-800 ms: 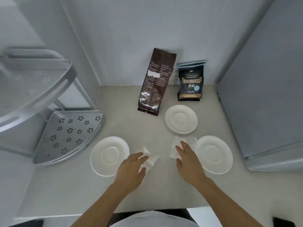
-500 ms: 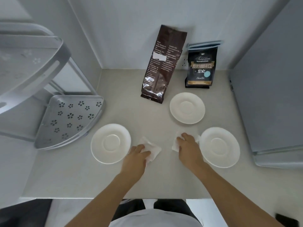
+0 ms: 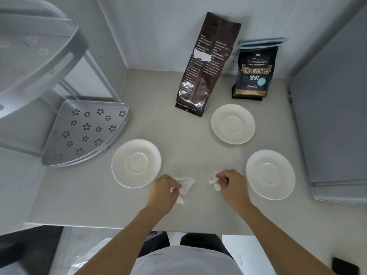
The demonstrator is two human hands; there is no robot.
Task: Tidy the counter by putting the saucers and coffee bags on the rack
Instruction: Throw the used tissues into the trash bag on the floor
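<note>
Your left hand (image 3: 165,190) and right hand (image 3: 232,185) each close fingers on a crumpled tissue (image 3: 186,185). Three saucers (image 3: 136,163) and two coffee bags (image 3: 206,66) sit on the counter (image 3: 178,135), beside the rack (image 3: 83,132).

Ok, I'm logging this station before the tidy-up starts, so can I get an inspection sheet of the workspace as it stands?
Surface: pale grey counter, faint smears between the hands.
Job's things: three white saucers, left, back, right, all flat on the counter; brown coffee bag and black coffee bag leaning on the back wall; corner rack, lower shelf bare.
Clutter: crumpled white tissues, one in each hand.
Hands: left hand closed on a tissue; right hand closed on a tissue.
Cables: nothing seen.
Surroundings: grey appliance on the right; wall socket behind the bags.
</note>
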